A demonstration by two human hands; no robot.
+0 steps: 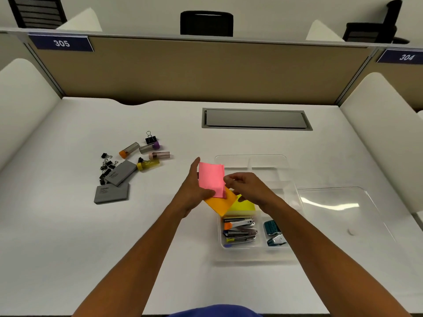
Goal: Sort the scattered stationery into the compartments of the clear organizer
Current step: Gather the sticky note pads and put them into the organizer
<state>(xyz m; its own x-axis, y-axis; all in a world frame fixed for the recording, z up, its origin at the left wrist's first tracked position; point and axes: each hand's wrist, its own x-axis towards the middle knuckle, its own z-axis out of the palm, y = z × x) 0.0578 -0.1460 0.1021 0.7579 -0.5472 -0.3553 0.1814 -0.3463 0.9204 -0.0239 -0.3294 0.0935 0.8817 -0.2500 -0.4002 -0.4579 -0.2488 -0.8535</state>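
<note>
The left hand [194,191] pinched the pink notes [211,179] and the right hand [247,186] pinched their edge, above the clear organizer [251,252] on the worktop [91,248].

The clear rectangular plastic organizer [253,253] and its flat transparent lid [338,209] are glossy, the lid catching a bright reflection. The pink paper note pad [210,179] looks matt. The staplers [240,229] show shiny metal. The grey rectangular erasers [111,194] look dull and smooth, like the white desk [91,248].
</note>
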